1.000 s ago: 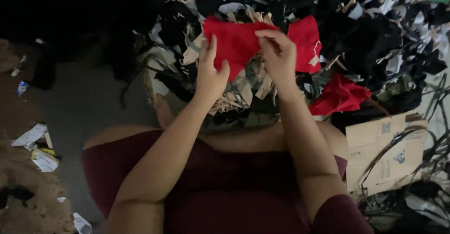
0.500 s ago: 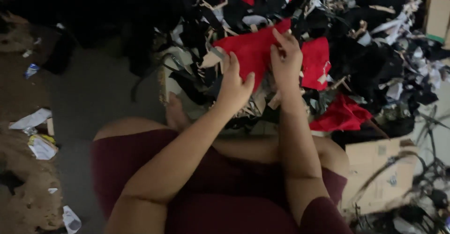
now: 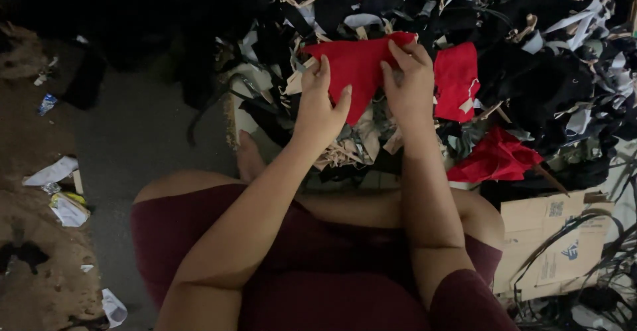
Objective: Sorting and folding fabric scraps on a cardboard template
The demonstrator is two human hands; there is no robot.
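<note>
- While a person sits cross-legged on the floor, a large heap of fabric scraps (image 3: 517,46) in black, tan and red fills the space ahead.
- Held above that heap, a red triangular cloth piece (image 3: 358,69) runs its long edge left to right, tip pointing down toward the person.
- Left hand (image 3: 318,109) pinches the cloth's left side, fingers partly curled.
- Right hand (image 3: 408,82) pinches its upper right edge.

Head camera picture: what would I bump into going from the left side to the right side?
Crumpled white paper scraps on the floor → left hand → red triangular cloth piece → right hand → second red cloth piece → flattened brown cardboard box.
</note>
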